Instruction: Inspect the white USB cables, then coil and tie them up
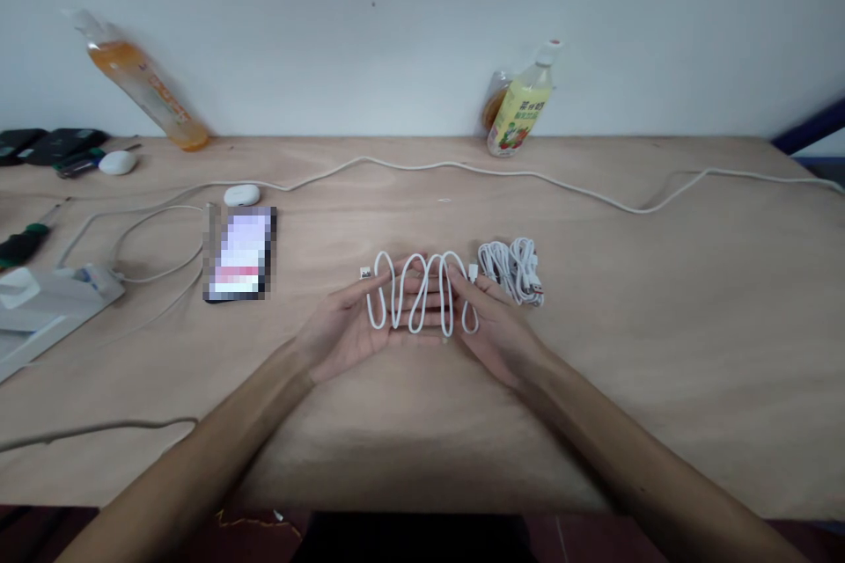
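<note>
A white cable (415, 317) lies in several zigzag loops across both palms, low over the middle of the wooden table. My left hand (349, 321) holds its left loops, thumb on top, with a plug end sticking out beside the thumb. My right hand (492, 321) grips the right loops under its thumb, and another white connector (473, 271) shows just above. The fingers of both hands meet beneath the cable. Behind my right hand, bundled white cables (526, 268) rest on the table.
A phone (241, 255) and white earbud case (242, 195) lie left. A long white cord (402, 165) crosses the table (660, 325). An orange bottle (145, 92) and a yellow bottle (521, 110) lean at the wall. Far left are a screwdriver (25, 244) and white box (53, 308).
</note>
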A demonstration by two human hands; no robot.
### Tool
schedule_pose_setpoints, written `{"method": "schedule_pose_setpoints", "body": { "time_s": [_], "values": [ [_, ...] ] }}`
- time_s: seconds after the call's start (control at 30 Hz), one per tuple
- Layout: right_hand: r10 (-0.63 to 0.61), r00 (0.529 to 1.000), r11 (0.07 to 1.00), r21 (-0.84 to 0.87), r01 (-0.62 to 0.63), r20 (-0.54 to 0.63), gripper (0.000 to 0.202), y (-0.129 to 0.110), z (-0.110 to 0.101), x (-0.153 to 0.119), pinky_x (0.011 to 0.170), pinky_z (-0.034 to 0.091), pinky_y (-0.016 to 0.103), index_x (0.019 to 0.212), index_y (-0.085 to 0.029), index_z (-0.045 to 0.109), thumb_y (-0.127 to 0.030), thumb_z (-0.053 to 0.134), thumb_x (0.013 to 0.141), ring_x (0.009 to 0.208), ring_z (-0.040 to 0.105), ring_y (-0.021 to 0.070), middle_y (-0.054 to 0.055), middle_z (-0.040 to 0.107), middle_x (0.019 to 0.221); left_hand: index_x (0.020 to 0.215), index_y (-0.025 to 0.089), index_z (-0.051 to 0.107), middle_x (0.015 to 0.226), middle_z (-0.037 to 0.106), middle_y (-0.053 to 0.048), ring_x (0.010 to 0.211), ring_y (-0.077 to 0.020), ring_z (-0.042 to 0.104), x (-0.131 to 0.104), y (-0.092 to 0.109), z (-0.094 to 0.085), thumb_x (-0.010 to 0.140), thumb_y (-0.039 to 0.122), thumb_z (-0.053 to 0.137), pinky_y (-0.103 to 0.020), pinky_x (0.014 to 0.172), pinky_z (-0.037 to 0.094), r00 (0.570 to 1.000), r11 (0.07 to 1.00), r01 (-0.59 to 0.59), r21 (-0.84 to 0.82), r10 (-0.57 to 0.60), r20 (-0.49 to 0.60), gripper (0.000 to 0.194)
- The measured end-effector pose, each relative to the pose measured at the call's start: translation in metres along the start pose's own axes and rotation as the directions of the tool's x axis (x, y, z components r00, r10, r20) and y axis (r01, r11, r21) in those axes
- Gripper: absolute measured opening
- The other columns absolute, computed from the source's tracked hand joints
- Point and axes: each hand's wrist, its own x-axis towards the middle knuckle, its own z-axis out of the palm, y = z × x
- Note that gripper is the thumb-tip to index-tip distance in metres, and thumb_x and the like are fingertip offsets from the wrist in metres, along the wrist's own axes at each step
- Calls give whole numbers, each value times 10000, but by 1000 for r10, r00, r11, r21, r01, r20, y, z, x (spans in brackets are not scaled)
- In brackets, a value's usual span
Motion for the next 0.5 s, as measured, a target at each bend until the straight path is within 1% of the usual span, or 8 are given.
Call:
{"method": "schedule_pose_setpoints", "body": {
  "time_s": [0.1, 0.2, 0.37, 0.5],
  "values": [
    [0, 999, 999, 34, 1, -32, 428, 1, -2, 1, 990, 665, 441, 987, -254, 850, -563, 998, 729, 1150, 809, 305, 62, 878, 1045, 1687, 215, 508, 1467, 752, -206, 1332, -385, 751, 0, 1, -1, 1166, 273, 456, -611, 1196, 536, 1000, 1000, 7, -2, -7, 3, 527],
    [-12, 999, 999, 49, 14, -43, 441, 1, -3, 2, 1010, 656, 429, 1004, -243, 847, -564, 997, 741, 1176, 799, 296, 67, 878, 1088, 1709, 243, 472, 1508, 732, -191, 1335, -384, 750, -1, 3, -1, 1162, 260, 475, -618, 1208, 524, 1000, 1000, 10, -6, -10, -6, 548],
    [-15, 1000, 997, 76, 14, 11, 398, -1, -2, 4, 1013, 662, 466, 991, -250, 837, -561, 969, 781, 1155, 814, 309, 66, 884, 1034, 1706, 226, 463, 1536, 711, -195, 1324, -400, 753, -1, 4, -2, 1167, 262, 457, -640, 1190, 535, 999, 1000, 5, 5, -5, -42, 541],
    [-4, 999, 996, 88, 0, 43, 371, -2, -4, 5, 1038, 656, 476, 1006, -224, 830, -517, 950, 812, 1163, 812, 318, 86, 884, 1047, 1696, 206, 465, 1486, 740, -198, 1319, -388, 758, 0, 4, -2, 1174, 265, 427, -639, 1201, 523, 999, 1000, 14, 4, -14, -44, 527]
  ]
}}
